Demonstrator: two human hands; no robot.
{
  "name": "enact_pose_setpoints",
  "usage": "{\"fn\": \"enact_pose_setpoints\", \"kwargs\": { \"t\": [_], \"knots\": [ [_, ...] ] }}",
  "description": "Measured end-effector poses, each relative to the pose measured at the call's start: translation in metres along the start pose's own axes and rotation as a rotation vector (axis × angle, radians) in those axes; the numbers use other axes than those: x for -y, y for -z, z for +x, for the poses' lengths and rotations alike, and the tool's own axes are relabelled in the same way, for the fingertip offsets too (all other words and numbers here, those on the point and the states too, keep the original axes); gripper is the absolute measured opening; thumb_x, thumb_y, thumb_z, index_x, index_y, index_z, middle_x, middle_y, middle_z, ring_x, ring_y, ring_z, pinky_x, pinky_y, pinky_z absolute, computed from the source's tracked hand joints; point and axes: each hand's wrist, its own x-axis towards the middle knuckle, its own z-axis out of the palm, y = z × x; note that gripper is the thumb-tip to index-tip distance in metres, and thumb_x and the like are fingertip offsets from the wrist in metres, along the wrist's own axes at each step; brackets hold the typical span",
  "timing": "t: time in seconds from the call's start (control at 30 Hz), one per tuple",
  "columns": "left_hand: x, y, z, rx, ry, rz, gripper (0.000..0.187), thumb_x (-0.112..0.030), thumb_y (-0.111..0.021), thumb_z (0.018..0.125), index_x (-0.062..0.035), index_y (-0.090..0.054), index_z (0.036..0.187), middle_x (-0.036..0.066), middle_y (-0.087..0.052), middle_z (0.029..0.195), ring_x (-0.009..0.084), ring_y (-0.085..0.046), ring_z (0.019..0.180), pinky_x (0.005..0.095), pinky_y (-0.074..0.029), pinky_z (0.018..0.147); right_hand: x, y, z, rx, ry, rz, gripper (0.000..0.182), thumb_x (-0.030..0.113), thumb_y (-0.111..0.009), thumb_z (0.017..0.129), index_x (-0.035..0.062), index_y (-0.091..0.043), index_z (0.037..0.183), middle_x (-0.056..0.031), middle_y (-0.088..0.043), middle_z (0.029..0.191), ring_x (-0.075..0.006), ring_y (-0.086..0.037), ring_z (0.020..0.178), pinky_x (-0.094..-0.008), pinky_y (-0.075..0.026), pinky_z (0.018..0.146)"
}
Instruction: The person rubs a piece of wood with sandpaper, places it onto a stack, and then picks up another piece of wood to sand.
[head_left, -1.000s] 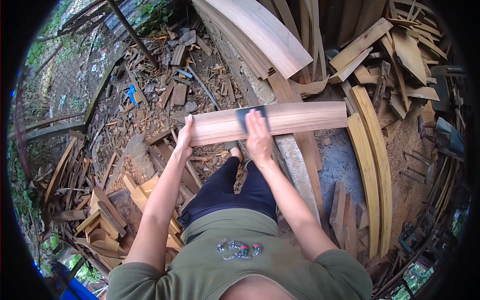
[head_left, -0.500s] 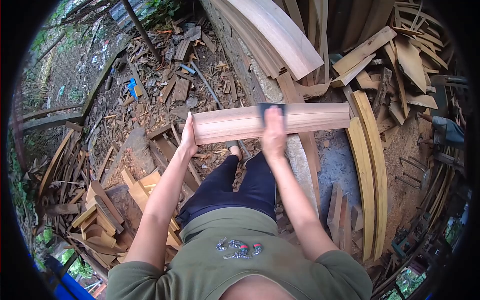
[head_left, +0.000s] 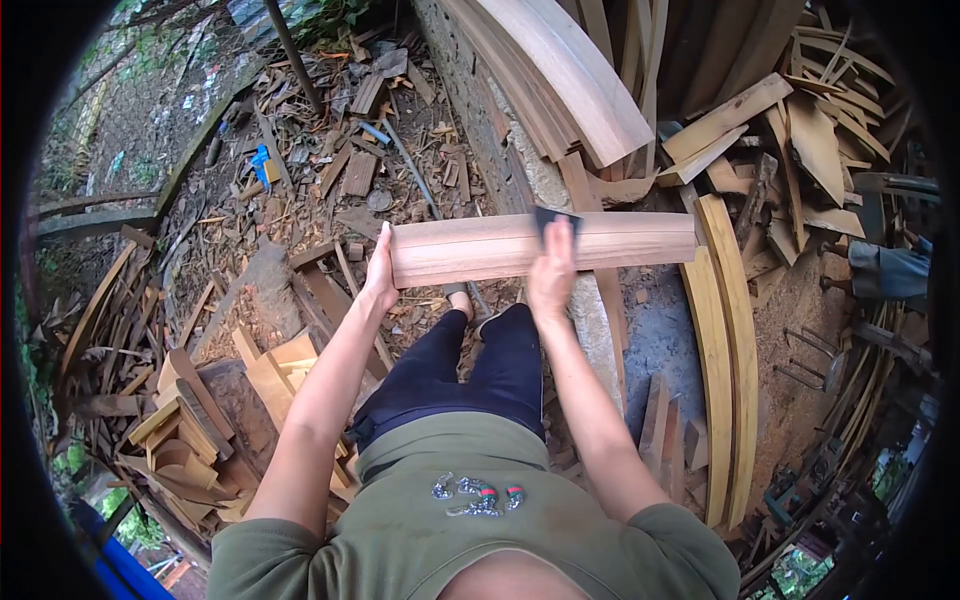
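A slightly curved, pale brown wooden board (head_left: 470, 248) lies crosswise in front of me, with a thin line running along its face. My left hand (head_left: 381, 270) grips its left end, thumb along the edge and the other fingers hidden behind. On the board's face, right of its middle, my right hand (head_left: 552, 270) presses a dark piece of sandpaper (head_left: 545, 217). The fingers lie over the sheet, and its upper part sticks out beyond them.
Several curved boards (head_left: 570, 75) are stacked on a low wall ahead. Two long yellowish curved pieces (head_left: 735, 370) stand at my right. Wood offcuts (head_left: 190, 440) are heaped at lower left, with more scrap (head_left: 810, 150) at upper right. Debris covers the ground (head_left: 330, 160).
My right hand and the sandpaper have moved a little to the right along the board. The left hand keeps its grip on the end. The whole view has shifted slightly.
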Motion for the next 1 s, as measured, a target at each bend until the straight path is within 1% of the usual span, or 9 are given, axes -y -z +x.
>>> {"fn": "enact_pose_setpoints", "kwargs": {
  "t": [0.13,0.2,0.27,0.47,0.57,0.67,0.73,0.87,1.0],
  "knots": [
    [-0.001,0.011,0.008,0.034,0.039,-0.008,0.074,-0.066,-0.045,0.087,-0.0062,-0.047,0.131,0.011,-0.051,0.132,0.0227,-0.048,0.121,0.0403,-0.034,0.104,0.079,-0.021,-0.023,0.166,0.364,0.119,0.044,-0.007,-0.042,0.082,-0.0049,-0.052,0.126,-0.0169,-0.051,0.133,-0.0285,-0.046,0.127,-0.0386,-0.033,0.111],
    [0.0,0.01,0.006,0.085,0.048,-0.027,0.074,-0.066,-0.046,0.087,-0.0064,-0.048,0.131,0.011,-0.051,0.133,0.0239,-0.048,0.122,0.0424,-0.032,0.105,0.086,-0.022,-0.026,0.245,0.455,0.238,0.044,-0.006,-0.045,0.08,-0.0052,-0.054,0.124,-0.0147,-0.052,0.133,-0.0264,-0.047,0.127,-0.037,-0.034,0.11],
    [0.001,0.008,0.008,0.102,0.053,-0.053,0.075,-0.066,-0.046,0.087,-0.0062,-0.047,0.132,0.012,-0.049,0.134,0.0248,-0.046,0.124,0.0437,-0.03,0.107,0.067,-0.008,-0.015,0.252,0.59,0.056,0.044,-0.004,-0.045,0.081,-0.0045,-0.054,0.124,-0.0138,-0.053,0.132,-0.0263,-0.048,0.126,-0.0368,-0.035,0.109],
    [0.003,0.007,0.011,-0.097,-0.009,0.003,0.076,-0.064,-0.049,0.087,-0.0054,-0.044,0.135,0.012,-0.047,0.137,0.0256,-0.044,0.126,0.0438,-0.028,0.107,-0.055,0.022,0.022,-0.107,0.021,-0.087,0.044,-0.01,-0.044,0.079,-0.0066,-0.055,0.121,-0.0232,-0.049,0.133,-0.0346,-0.046,0.126,-0.0392,-0.033,0.111],
    [-0.006,0.001,0.004,-0.036,0.007,-0.018,0.076,-0.065,-0.048,0.087,-0.0055,-0.044,0.134,0.012,-0.047,0.137,0.0257,-0.044,0.125,0.0443,-0.028,0.108,-0.019,-0.002,0.012,-0.065,0.068,-0.143,0.045,-0.008,-0.041,0.082,-0.0045,-0.052,0.125,-0.0218,-0.05,0.133,-0.0336,-0.046,0.126,-0.0395,-0.033,0.112],
    [-0.01,0.0,0.004,-0.036,0.014,0.024,0.067,-0.062,-0.04,0.091,-0.0075,-0.051,0.127,0.01,-0.058,0.125,0.0239,-0.055,0.114,0.0427,-0.037,0.102,0.063,-0.023,-0.01,0.038,0.346,0.052,0.043,-0.005,-0.044,0.082,-0.0031,-0.054,0.123,-0.0174,-0.053,0.131,-0.0295,-0.049,0.125,-0.0387,-0.035,0.11],
    [-0.012,0.004,0.005,0.142,0.042,-0.067,0.066,-0.062,-0.039,0.091,-0.0076,-0.053,0.126,0.009,-0.06,0.122,0.0232,-0.057,0.111,0.0423,-0.04,0.1,0.099,-0.033,-0.025,0.137,0.509,0.155,0.043,-0.002,-0.045,0.08,-0.004,-0.055,0.122,-0.017,-0.053,0.131,-0.0279,-0.048,0.126,-0.0379,-0.036,0.108],
    [-0.007,0.004,0.001,0.048,0.027,-0.012,0.067,-0.062,-0.037,0.091,-0.0072,-0.053,0.127,0.009,-0.06,0.122,0.0236,-0.058,0.11,0.0423,-0.043,0.098,0.085,-0.027,-0.028,0.232,0.707,0.165,0.046,-0.002,-0.048,0.077,-0.0038,-0.054,0.122,-0.0162,-0.055,0.129,-0.0273,-0.051,0.123,-0.0365,-0.039,0.106],
    [-0.003,0.005,0.0,0.021,0.032,-0.019,0.066,-0.061,-0.041,0.091,-0.0095,-0.049,0.13,0.008,-0.054,0.131,0.0229,-0.049,0.12,0.0418,-0.033,0.104,0.001,0.012,0.005,0.063,0.352,-0.124,0.042,-0.006,-0.044,0.082,-0.002,-0.055,0.123,-0.0169,-0.054,0.131,-0.0294,-0.05,0.124,-0.0373,-0.037,0.108]
  ]
}}
